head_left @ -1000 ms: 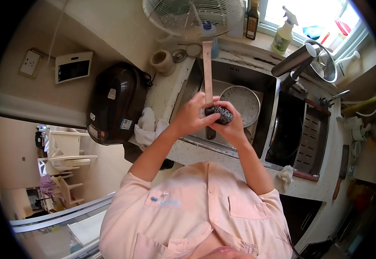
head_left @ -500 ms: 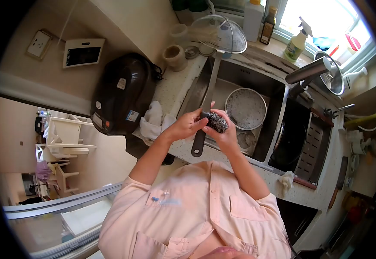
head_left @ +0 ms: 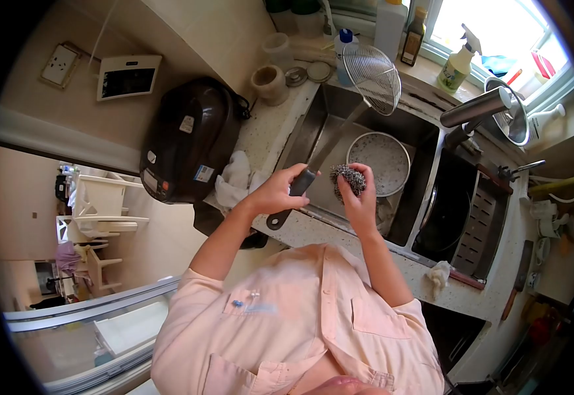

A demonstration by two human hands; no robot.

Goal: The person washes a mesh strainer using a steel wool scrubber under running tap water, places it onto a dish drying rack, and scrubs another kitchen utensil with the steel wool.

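Note:
My left hand (head_left: 279,193) is closed around the black handle of a long wire-mesh skimmer (head_left: 374,79). Its mesh basket reaches over the far edge of the sink, beside the bottles, and the handle slants down toward me. In my right hand (head_left: 361,209) is a steel wool scrubber (head_left: 347,182), gripped between thumb and fingers, apart from the skimmer's handle. Beneath both hands lies the steel sink (head_left: 403,217). A round, light-rimmed pan (head_left: 386,158) with a speckled inside rests in it, just beyond the scrubber.
A dark rice cooker (head_left: 191,141) and a white cloth (head_left: 234,178) stand left of the sink. Right of it, a second basin holds a dark pan (head_left: 442,220) and a slotted rack (head_left: 478,227). The faucet (head_left: 478,108) and a spray bottle (head_left: 456,66) are near the window.
My hands have moved apart, and the scrubber has left the skimmer's handle. The skimmer has turned, its basket shifting right and nearer, its handle end shifting left.

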